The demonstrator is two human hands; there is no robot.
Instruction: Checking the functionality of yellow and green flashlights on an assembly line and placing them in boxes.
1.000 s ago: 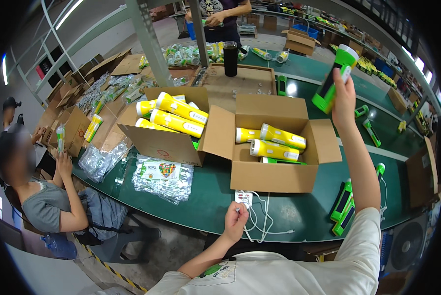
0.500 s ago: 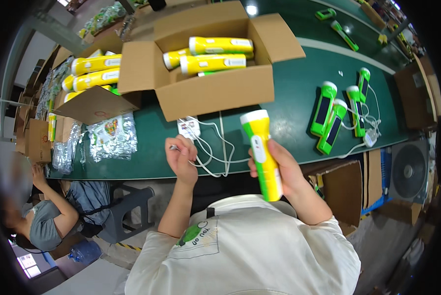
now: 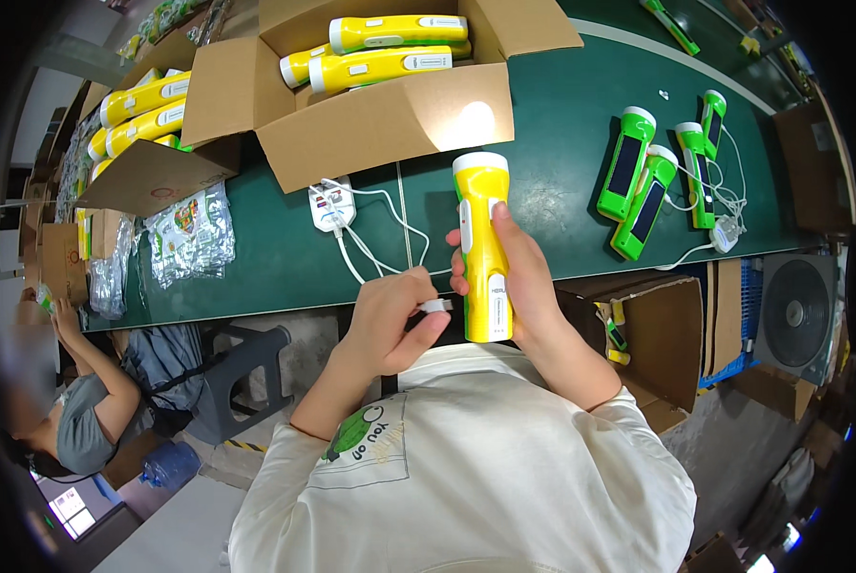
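Observation:
My right hand (image 3: 523,277) is wrapped round a yellow-and-green flashlight (image 3: 486,244) with a white head, its head pointing away from me. A bright light spot (image 3: 475,119) shows on the front of the carton beyond it. Between the thumb and fingers of my left hand (image 3: 385,320) is a white cable plug (image 3: 436,306), its metal tip directed at the flashlight's lower side, with a small space between them. White cable (image 3: 385,267) runs from a white power strip (image 3: 331,204) on the green table.
An open carton (image 3: 390,124) of yellow flashlights stands ahead, another carton (image 3: 160,181) to its left. Several green flashlights (image 3: 626,167) with dark panels lie at right beside a second white socket block (image 3: 725,233). Plastic bags (image 3: 191,239) lie at left, near a seated person (image 3: 94,420).
My left hand has come right with the plug, closer to the flashlight. The flashlight has turned more upright and shifted left. The whole view has shifted, with the table's things sitting higher.

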